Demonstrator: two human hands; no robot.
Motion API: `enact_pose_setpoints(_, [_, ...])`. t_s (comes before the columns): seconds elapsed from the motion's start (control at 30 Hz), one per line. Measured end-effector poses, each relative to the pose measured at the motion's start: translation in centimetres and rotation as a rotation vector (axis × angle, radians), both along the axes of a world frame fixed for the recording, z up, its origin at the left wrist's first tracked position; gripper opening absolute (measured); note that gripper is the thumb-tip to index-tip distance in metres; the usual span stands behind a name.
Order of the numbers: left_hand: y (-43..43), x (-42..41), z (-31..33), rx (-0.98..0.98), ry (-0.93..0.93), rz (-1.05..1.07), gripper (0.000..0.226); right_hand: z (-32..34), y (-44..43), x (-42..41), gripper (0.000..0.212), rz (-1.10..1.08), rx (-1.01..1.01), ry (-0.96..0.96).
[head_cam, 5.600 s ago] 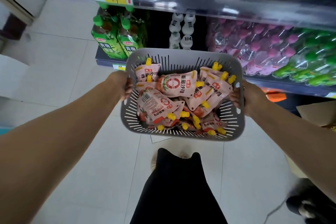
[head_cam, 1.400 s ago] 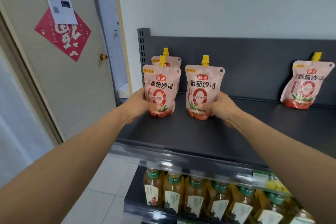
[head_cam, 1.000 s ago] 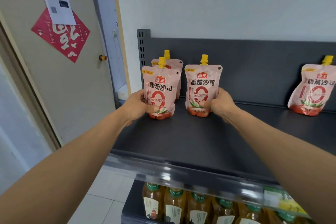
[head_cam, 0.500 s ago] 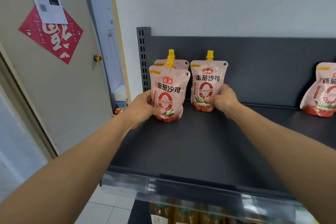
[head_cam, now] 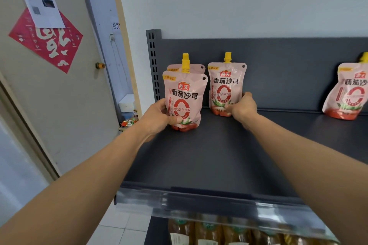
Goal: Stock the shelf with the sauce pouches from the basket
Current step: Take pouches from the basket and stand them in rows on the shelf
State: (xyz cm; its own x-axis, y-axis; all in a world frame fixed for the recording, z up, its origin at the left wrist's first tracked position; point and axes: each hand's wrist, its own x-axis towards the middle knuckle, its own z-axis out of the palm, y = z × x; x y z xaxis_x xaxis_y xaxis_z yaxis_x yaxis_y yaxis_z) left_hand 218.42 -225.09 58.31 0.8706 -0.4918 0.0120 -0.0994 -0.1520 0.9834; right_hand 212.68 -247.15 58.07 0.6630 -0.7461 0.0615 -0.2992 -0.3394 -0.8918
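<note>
This is looking like the placing step, with both hands settling stock upright on the dark shelf (head_cam: 209, 155). The left hand (head_cam: 157, 117) is gripping the front sauce pouch (head_cam: 184, 101) low down, thumb across its face, just ahead of a rear pouch (head_cam: 194, 67). The right hand (head_cam: 242, 108) is pinching the base of the neighbouring pouch (head_cam: 226, 87) by the back panel (head_cam: 288, 69). Next, I'd judge, both are needing a gentle release so nothing topples.

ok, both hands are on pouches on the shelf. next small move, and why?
Probably loosen both hands and draw them back. The left hand grips the front pouch, upright on the shelf in front of the rear pouch; the right hand holds the second pouch upright near the back panel. Both bases seem to rest on the shelf, so only letting go remains.
</note>
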Motion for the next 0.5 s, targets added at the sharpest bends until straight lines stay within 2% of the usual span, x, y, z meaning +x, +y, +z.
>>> enact_pose_setpoints(0.13, [0.1, -0.3, 0.4, 0.031, 0.015, 0.003, 0.055, 0.8, 0.3, -1.7, 0.061, -0.048, -0.201, 0.058])
enact_pose_setpoints(0.23, [0.3, -0.9, 0.7, 0.097, -0.028, 0.046, 0.063, 1.7, 1.4, -3.9, 0.050, 0.034, -0.295, 0.019])
enact_pose_setpoints(0.33, [0.9, -2.3, 1.1, 0.067, -0.059, 0.171, 0.065, 2.4, 3.2, -7.2, 0.043, 0.146, -0.320, -0.048])
enact_pose_setpoints(0.5, [2.1, -6.6, 2.3, 0.045, -0.208, 0.350, 0.045, 2.3, 5.5, -14.7, 0.019, 0.310, -0.374, -0.139])
